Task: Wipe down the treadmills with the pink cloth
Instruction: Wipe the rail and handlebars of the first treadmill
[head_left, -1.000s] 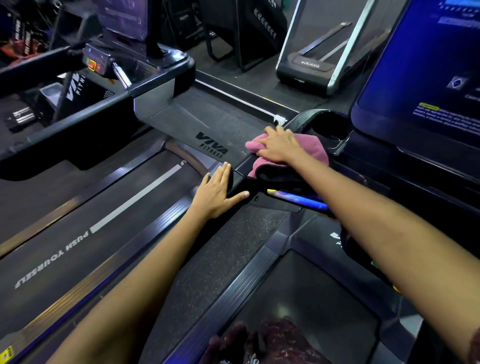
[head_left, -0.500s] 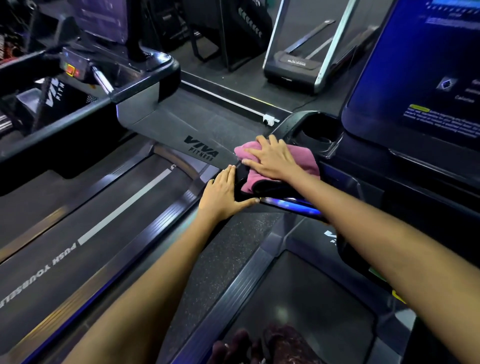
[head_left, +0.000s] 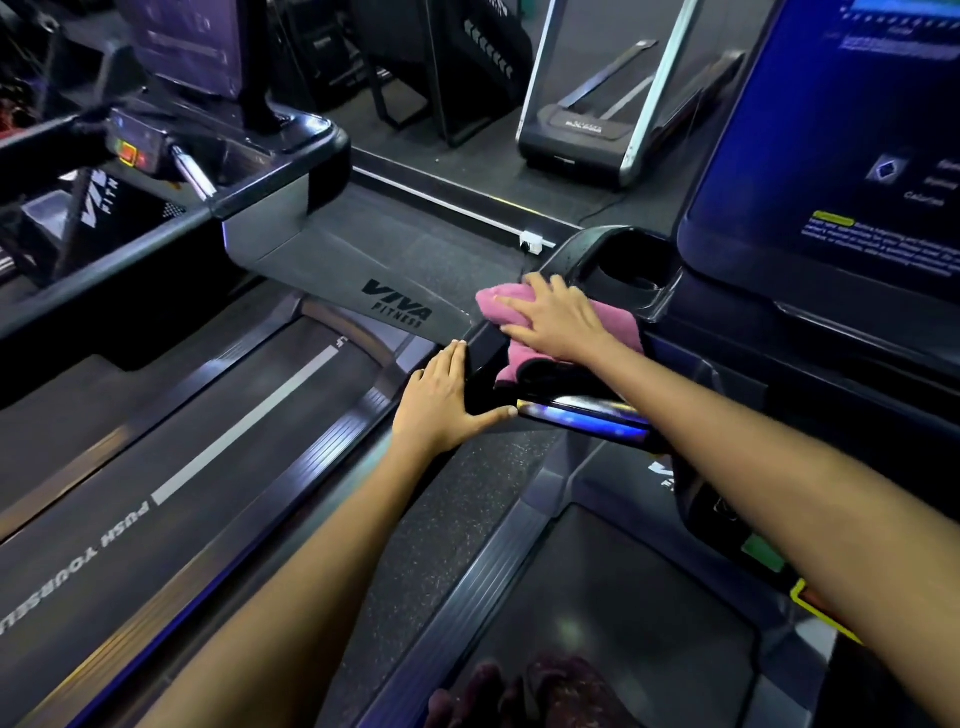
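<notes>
Pink cloth (head_left: 613, 325) lies on the near treadmill's black handrail (head_left: 483, 358), at its front end just beside the cup holder (head_left: 631, 265). Right hand (head_left: 558, 322) presses flat on cloth, fingers straight and spread, grip open. Left hand (head_left: 441, 402) rests flat against handrail's outer edge, thumb out, grip open. Open floor strip between treadmill decks.

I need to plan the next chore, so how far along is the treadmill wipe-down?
Done: nothing shows as finished; no surface looks visibly wiped. In hand: the right hand presses the pink cloth on the near treadmill's handrail, beside the cup holder; the left hand rests on the rail's end. Left: its screen and the neighbouring treadmill.
</notes>
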